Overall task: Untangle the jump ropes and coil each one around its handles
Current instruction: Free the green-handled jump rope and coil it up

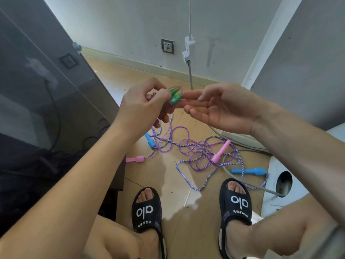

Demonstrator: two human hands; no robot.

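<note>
Bare forearms with no sleeves, bare left hand [141,103] and right hand [222,107], bare legs, black open-toe slide sandals [146,210] with white "alo" lettering and smaller "FOUEA" print, toes showing

Bright daylight (wide-angle edge distortion)

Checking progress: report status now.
Left hand grips green-capped orange handles; right hand supports them. Purple cord, striped rope tangled on floor.

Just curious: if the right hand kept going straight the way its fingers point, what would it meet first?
Probably the green-capped handles that the left hand grips; the right hand has its fingertips almost on them, though depth is hard to judge.
</note>
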